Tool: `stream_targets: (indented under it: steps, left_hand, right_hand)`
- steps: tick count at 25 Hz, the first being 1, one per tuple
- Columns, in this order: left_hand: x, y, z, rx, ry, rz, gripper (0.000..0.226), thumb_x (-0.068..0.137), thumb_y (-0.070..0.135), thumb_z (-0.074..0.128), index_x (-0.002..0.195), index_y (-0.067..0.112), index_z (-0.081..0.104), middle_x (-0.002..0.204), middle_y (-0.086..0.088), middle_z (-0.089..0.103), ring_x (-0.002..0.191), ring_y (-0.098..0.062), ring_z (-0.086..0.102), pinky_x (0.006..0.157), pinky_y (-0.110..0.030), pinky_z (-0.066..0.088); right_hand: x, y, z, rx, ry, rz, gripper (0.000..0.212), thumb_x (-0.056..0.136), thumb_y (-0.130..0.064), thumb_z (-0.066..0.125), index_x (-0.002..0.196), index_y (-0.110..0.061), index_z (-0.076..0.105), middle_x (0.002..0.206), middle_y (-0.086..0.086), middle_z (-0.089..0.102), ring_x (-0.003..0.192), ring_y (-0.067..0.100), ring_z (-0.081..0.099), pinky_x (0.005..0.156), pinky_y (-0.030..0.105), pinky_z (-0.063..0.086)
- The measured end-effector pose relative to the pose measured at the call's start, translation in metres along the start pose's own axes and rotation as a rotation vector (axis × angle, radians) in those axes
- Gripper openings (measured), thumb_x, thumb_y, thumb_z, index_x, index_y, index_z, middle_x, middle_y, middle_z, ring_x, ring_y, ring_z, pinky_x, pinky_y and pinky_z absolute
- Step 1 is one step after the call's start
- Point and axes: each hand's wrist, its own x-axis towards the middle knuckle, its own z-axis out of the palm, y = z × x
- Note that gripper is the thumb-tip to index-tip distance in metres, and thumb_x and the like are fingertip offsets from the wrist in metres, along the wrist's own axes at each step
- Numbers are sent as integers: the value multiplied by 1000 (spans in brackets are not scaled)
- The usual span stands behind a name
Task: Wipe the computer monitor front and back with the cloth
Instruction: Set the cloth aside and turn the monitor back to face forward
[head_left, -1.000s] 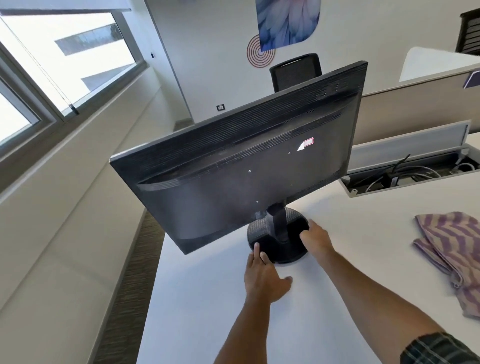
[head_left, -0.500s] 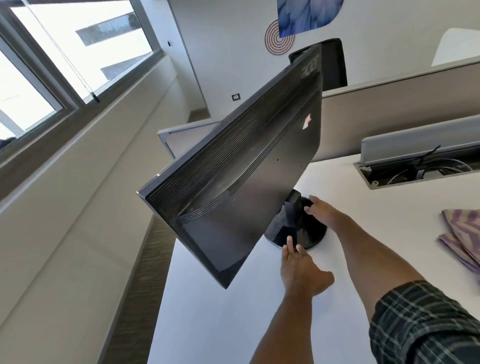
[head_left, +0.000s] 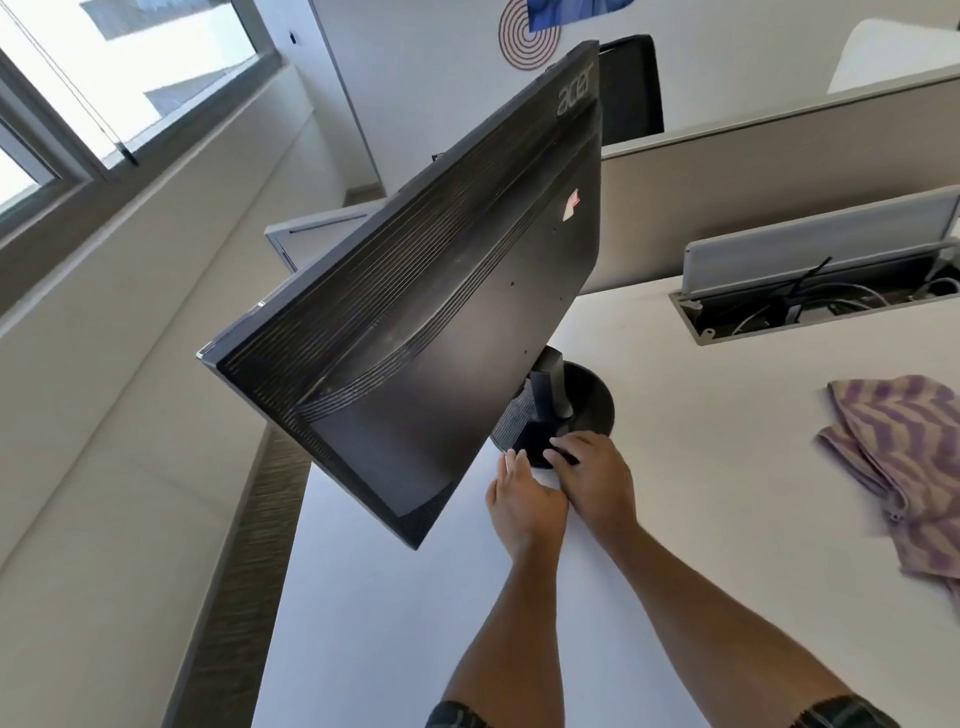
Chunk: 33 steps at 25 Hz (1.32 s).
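Observation:
The black monitor (head_left: 441, 322) stands on the white desk (head_left: 701, 467) with its dusty ribbed back turned to me; the screen side is hidden. Its round base (head_left: 592, 395) sits behind my hands. My left hand (head_left: 524, 499) lies flat on the desk, fingertips against the near rim of the base, holding nothing. My right hand (head_left: 597, 478) is right beside it, fingers curled over the base's near edge. The purple and beige striped cloth (head_left: 904, 467) lies crumpled on the desk to the right, apart from both hands.
An open cable tray (head_left: 810, 306) with wires is set into the desk behind the cloth. A beige partition (head_left: 779, 156) runs along the back, with a black chair (head_left: 634, 88) beyond it. The desk's left edge drops to the floor beside a window wall.
The monitor has turned on its base so its back faces me more edge-on. My right hand has come from the far side of the base to its near edge, beside my left hand.

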Motion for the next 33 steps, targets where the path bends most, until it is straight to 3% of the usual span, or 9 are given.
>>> stream_targets:
  steps: [2,6,9,13,21,25,29,31,33]
  left_hand:
    - [5,-3,3,59,-53,25,55,104,27,43,157,17,34,166,-2,29,150,-19,34,123,-33,28]
    - [3,-7,11,219,-100,152,63,104,29,38,162,12,20,169,-6,18,157,-18,10,125,-31,18]
    - [-3,-6,12,261,-98,203,67,101,27,43,162,12,20,169,-6,18,157,-19,14,124,-32,19]
    - [-6,-2,8,293,-109,232,68,97,22,36,161,11,18,169,-7,17,157,-20,11,125,-31,14]
    - [-16,25,24,416,-222,190,69,103,34,28,162,9,1,171,-8,0,158,-23,-3,128,-34,6]
    - [-24,50,31,443,-276,143,78,101,40,32,161,3,-2,170,-14,-3,158,-27,-5,128,-36,3]
    - [-32,50,23,494,-288,180,82,100,43,34,161,3,-5,170,-14,-6,157,-26,-9,128,-36,1]
    - [-41,46,15,477,-309,215,79,104,44,35,162,8,-5,171,-10,-7,158,-25,-8,127,-36,1]
    - [-52,49,6,403,-305,267,75,103,37,46,163,13,7,171,-7,6,158,-26,5,126,-36,9]
  right_hand:
    - [1,3,3,-91,-93,-148,23,88,-25,77,108,-14,79,108,0,75,99,20,68,82,27,53]
    - [12,7,-6,-382,-182,-521,13,80,-21,71,86,-10,78,82,6,74,74,25,69,62,33,59]
    - [16,11,-10,-620,-293,-762,25,70,-22,88,89,-9,78,82,8,73,72,24,69,65,35,59]
    - [24,24,-11,-795,-350,-976,32,71,-22,87,95,-5,76,83,12,70,74,27,67,66,37,58]
    - [39,49,-40,-786,-422,-865,55,49,-23,101,96,-5,79,90,11,74,73,26,70,59,33,60]
    - [46,51,-52,-738,-425,-726,45,58,-21,98,98,-10,80,92,5,76,77,24,71,58,31,59]
    - [44,47,-63,-695,-487,-576,37,99,-20,63,135,-13,63,135,6,65,119,27,63,95,38,54]
    - [34,43,-65,-660,-507,-497,44,106,-25,51,149,-18,48,154,2,49,138,25,49,111,37,42]
    - [22,38,-66,-616,-546,-371,46,108,-29,46,153,-24,43,159,-3,40,145,20,41,117,34,34]
